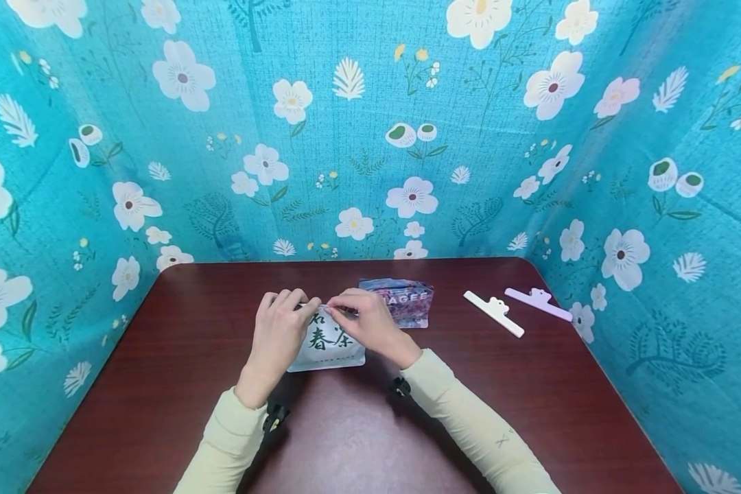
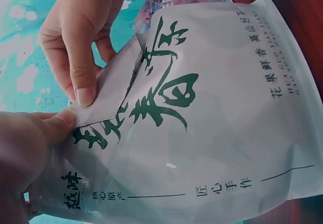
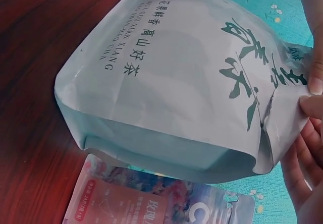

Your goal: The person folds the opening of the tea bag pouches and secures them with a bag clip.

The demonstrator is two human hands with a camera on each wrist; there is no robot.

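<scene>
Pouch [image 1: 327, 355] of pale, glossy stock, brushed with large green Chinese characters, sits on the dark reddish-brown table [image 1: 148, 384] in front of a person whose two bare hands work at its top edge. We see the left hand [image 1: 279, 336] gripping the left part of that edge, thumb pressed on the front of a folded-down flap [image 2: 108, 90] and fingers behind it. The right hand [image 1: 373, 322] pinches the same flap farther right, its thumb near the left one, and we note the crease running across the upper strokes of the characters. From the right wrist, we make out the pouch's side gusset, opened into a broad fold. Just behind and to the right stands a smaller multicoloured bag [image 1: 412, 312], its lettering ending in "AGEE" and its left part hidden from us by the right hand. Well apart, toward the table's right edge, we find a white sealing clip [image 1: 494, 314] and, just beyond it, a lilac sealing clip [image 1: 538, 304], both lying aslant. Pale sleeves [image 1: 469, 418] cover the forearms, and teal floral cloth [image 1: 358, 137] rises behind the table and on both sides.
</scene>
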